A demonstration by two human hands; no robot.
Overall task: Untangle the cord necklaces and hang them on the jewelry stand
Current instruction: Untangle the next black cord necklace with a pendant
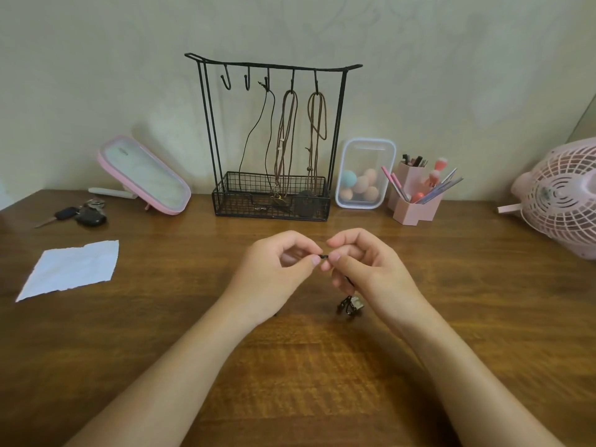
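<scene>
Left of centre on the wooden tabletop (161, 317), a torn white paper sheet (69, 269) is lying flat. At the back, the black wire jewelry stand (272, 66) is showing two bare hooks (225, 80) on its left, while a thin black cord necklace (254, 130) and two brown cord necklaces (285, 133) are hanging from the three hooks beside them. In front, the left hand (277, 269) is pinching a small dark cord knot (324, 256), thumb and forefinger clamped together on it; the right hand (364, 269) is pinching its other side, fingers clamped on the cord, with a small metal pendant (350, 304) dangling beneath, close to the tabletop. Three necklaces appear done; this one is remaining to be untangled and hung
</scene>
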